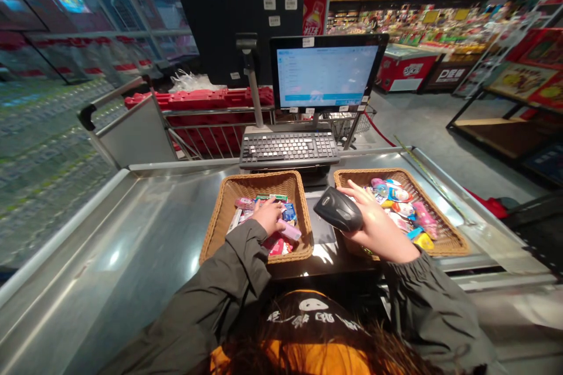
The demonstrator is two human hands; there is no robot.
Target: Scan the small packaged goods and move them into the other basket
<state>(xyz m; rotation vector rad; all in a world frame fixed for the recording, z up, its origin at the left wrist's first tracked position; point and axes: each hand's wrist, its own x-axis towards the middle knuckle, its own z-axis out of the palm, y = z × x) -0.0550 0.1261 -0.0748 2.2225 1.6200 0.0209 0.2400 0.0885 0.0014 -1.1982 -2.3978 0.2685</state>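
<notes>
The left hand is down inside the left basket, on top of a pile of small packs. Its fingers are a bit spread and point away from the person. The thumb is by a light purple pack, but I cannot tell if the hand grips anything. A blue pack is just beside the fingers, a green pack is at the far side of the pile, and a red pack is at the near side.

The right hand is wrapped around a black scanner. It holds the scanner up in front of the near left part of the right basket, and the head of the scanner points left, to the gap between the two baskets. In the right basket there are more bright packs, with a pink pack and a yellow pack near its right side.

Both baskets are brown and sit on a shiny metal counter. Behind them is a black keyboard, and a lit screen stands behind the keyboard.
</notes>
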